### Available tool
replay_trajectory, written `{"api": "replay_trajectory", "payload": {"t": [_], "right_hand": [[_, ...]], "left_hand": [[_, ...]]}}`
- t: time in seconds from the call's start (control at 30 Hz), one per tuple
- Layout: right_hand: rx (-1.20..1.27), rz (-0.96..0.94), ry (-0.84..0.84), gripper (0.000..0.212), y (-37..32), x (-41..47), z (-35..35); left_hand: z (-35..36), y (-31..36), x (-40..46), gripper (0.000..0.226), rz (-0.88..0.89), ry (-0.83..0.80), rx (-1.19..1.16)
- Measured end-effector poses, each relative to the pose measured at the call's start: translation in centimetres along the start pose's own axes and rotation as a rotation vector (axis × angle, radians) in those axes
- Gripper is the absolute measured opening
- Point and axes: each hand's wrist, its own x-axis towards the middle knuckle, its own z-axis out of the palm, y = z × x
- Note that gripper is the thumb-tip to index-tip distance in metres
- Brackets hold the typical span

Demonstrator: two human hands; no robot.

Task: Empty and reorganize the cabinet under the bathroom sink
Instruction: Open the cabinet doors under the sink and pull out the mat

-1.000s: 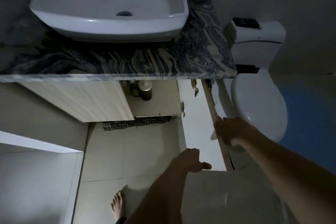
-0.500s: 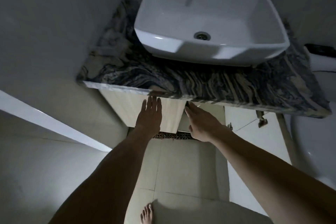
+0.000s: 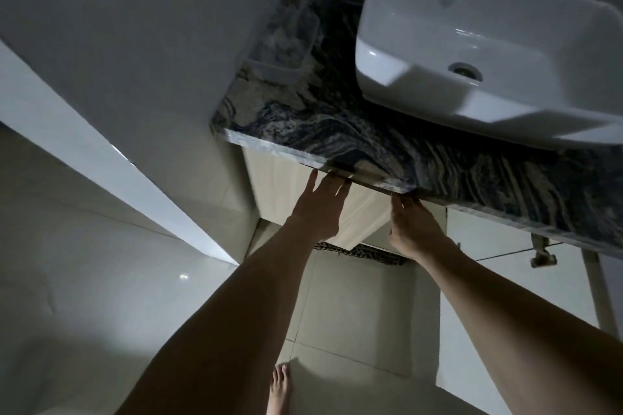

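Both arms are stretched out toward the cabinet under the sink. The left hand (image 3: 320,209) lies flat on the pale wood cabinet door (image 3: 362,217), fingers straight and slightly spread, the fingertips up under the lip of the marbled countertop (image 3: 337,118). Just beside it, the right hand (image 3: 413,229) is at the door's free edge — its fingertips disappear under the counter lip, so whether they hook around the door edge or simply rest there cannot be told. The door itself stands between the two hands. Beyond the right hand, a second door's white inner face (image 3: 488,242) shows, with a metal hinge (image 3: 542,258) near its top. Below both hands, at the foot of the cabinet, a dark patterned mat (image 3: 364,251) lies on the tiled floor (image 3: 354,317). Above the right hand sits the white basin (image 3: 488,44), on the countertop. Nearer than the hands, a bare foot (image 3: 279,387) stands on the tiles — the cabinet's contents are hidden from here.
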Motion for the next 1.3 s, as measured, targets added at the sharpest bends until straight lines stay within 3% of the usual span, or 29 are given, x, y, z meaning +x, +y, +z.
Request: {"api": "replay_trajectory", "payload": {"t": [0.13,0.23,0.3,0.37,0.5,0.6,0.67,0.73,0.93,1.0,1.1,1.3], "right_hand": [[-0.069,-0.074,0.030,0.030,-1.2,-0.7,-2.2],[-0.045,-0.125,-0.092,0.031,-2.5,-2.4,-3.5],[0.037,-0.125,-0.189,0.042,-3.4,-3.1,-3.7],[0.136,-0.136,-0.262,0.047,-4.5,-3.9,-3.3],[0.267,-0.161,-0.332,0.036,-7.0,-5.7,-2.1],[0.242,-0.201,-0.393,0.038,-9.5,-6.6,-1.9],[0.251,-0.206,-0.447,0.037,-10.9,-6.7,-1.5],[0.253,-0.217,-0.506,0.033,-12.4,-6.7,-0.9],[0.349,-0.332,-0.630,0.032,-19.7,-6.4,2.4],[0.419,-0.385,-0.667,0.029,-22.9,-6.7,3.3],[0.463,-0.461,-0.571,0.034,-27.7,-7.9,2.1],[0.523,-0.387,-0.386,0.045,-35.2,-9.0,0.5]], "left_hand": [[0.4,0.3,-1.8,0.066,-0.023,0.096,-0.150],[1.1,0.0,-3.9,0.040,-0.044,0.389,-0.328],[1.3,-0.4,-5.0,0.028,-0.086,0.457,-0.381],[0.4,-0.7,-6.1,0.026,-0.181,0.409,-0.452],[-2.0,-0.7,-8.3,0.019,-0.387,0.188,-0.503],[-2.8,-0.5,-9.8,0.034,-0.568,0.110,-0.495],[-3.4,-1.1,-10.8,0.045,-0.761,0.043,-0.639],[-3.8,-2.5,-11.9,0.042,-0.879,-0.099,-0.812],[-5.4,-7.5,-15.6,0.013,-0.853,-0.341,-1.130],[-5.6,-9.6,-16.4,0.008,-0.868,-0.417,-1.095],[-5.0,-13.0,-16.9,0.011,-0.887,-0.440,-0.935],[-4.6,-18.0,-17.6,0.013,-0.950,-0.401,-0.728]]}}
